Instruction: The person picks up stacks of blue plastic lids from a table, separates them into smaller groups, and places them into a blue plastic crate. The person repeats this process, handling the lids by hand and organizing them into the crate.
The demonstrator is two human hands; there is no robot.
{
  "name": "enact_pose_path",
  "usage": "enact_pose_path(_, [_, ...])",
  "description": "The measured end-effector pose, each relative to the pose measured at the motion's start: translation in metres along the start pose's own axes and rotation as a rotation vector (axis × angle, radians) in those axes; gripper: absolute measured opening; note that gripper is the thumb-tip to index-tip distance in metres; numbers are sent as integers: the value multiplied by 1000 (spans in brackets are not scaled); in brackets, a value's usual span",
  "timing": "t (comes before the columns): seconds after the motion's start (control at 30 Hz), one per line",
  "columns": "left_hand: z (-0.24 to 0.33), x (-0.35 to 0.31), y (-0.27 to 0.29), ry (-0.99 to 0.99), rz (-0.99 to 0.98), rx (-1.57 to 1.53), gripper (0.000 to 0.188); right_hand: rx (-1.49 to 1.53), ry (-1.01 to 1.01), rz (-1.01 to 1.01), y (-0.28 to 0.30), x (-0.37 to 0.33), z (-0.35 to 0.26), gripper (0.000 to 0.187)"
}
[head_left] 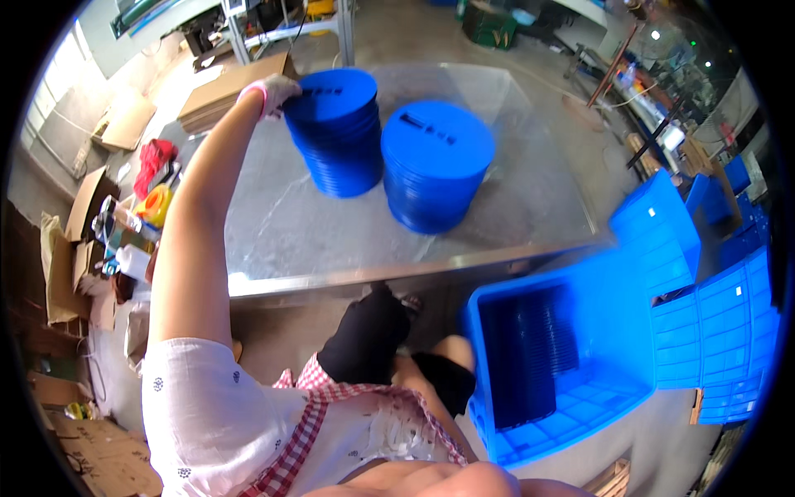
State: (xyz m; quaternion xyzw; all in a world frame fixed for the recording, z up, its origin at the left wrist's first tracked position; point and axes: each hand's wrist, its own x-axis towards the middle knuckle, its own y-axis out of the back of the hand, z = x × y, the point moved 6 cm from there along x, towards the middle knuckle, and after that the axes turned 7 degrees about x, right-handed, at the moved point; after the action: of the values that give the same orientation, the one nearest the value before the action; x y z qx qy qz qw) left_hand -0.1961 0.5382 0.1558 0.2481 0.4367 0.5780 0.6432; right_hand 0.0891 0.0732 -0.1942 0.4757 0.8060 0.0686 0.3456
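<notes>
My left hand (pixel 278 93), in a white glove with a pink cuff, reaches far forward. Its fingers are bent over the left rim of a tall stack of blue round plastic discs (pixel 335 137). The top disc has a row of dark slots. To the right stands a second stack of similar blue discs (pixel 437 166), apart from the first and untouched. My right hand (pixel 407 373) is low by my lap, near the black cloth over my legs; its fingers are hidden.
Both stacks stand on a grey metal table (pixel 281 240). A deep blue crate (pixel 613 331) at the right holds more stacked discs in shadow. Other blue crates (pixel 712 315) stand beyond it. Flat cardboard (pixel 232 91) lies back left; bottles (pixel 132 261) and a yellow container (pixel 154 205) crowd the left.
</notes>
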Motion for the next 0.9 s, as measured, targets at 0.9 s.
enact_pose_path(0.9, [-15,45,-18,340,-514,-99,19,245,93,-1,20,45,17,32])
